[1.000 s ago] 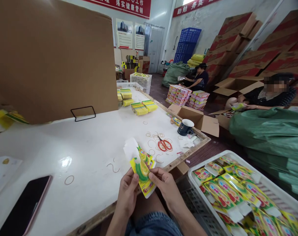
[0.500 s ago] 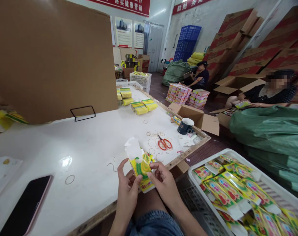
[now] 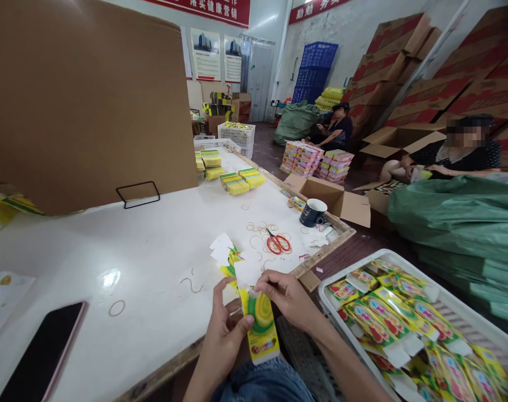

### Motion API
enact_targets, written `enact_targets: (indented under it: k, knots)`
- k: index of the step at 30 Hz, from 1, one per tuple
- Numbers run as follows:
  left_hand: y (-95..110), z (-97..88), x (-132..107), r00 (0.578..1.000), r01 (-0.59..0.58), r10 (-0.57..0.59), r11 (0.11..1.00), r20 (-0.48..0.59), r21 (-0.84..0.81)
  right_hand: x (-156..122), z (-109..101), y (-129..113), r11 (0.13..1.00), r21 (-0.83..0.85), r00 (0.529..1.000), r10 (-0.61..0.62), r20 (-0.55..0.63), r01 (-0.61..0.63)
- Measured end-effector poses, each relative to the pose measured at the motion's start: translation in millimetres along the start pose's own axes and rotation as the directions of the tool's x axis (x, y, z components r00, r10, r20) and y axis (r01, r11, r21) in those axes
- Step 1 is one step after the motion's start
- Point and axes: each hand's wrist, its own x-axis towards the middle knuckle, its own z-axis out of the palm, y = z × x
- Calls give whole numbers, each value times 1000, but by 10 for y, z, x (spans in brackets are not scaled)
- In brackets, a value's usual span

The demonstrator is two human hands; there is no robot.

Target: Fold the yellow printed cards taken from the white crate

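Left fingers: curled around yellow carton
Right fingers: pinching its white flap
Bench: scissors, mug, center right
Basket: carton-packed, lower right

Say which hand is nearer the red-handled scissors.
Right. The right hand is on the near side of the red-handled scissors; the left hand, holding a printed carton, is farther back and to the left.

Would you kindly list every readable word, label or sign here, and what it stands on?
"落实健康营销": left red banner; the line above is cut off.
"勤勉": right red banner; later characters are cut off.
"L", apparently: wall, in blue; the rest is unclear.
Too small or blurred: posters, stacked cartons, mug, held yellow box, printed boxes at right.
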Motion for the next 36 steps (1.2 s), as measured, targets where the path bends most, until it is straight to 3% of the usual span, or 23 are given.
enact_targets:
  k: [3,6,13,17,20,28,32,36]
  knots:
    - [14,-1,16,1000,0,0,1000,-11,5,-7,40,37,986,164,998,-1,-61,11]
    - [12,-16,22,1000,24,-24,999,0,-47,-13,36,65,972,235,1000,-13,-10,15]
    - [-13,-26,36,1000,4,-5,998,8,56,-54,-165,-38,982,-88,986,-162,42,165]
    - [-25,-10,43,998,-12,21,988,-58,154,-101,-157,-83,995,-99,997,29,76,-21]
    - [-25,14,40,999,-4,10,988,-39,156,-106,-85,-85,980,-120,984,165,66,-156]
    - [22,46,40,999,39,-37,995,-32,96,-42,74,-201,840,-515,985,161,-63,-170]
    - [26,28,45,997,42,-34,993,-72,112,-22,179,-186,814,-550,982,151,-109,-186]
    - [43,-27,45,996,17,-8,994,-90,106,-48,150,-127,903,-409,991,125,-42,-131]
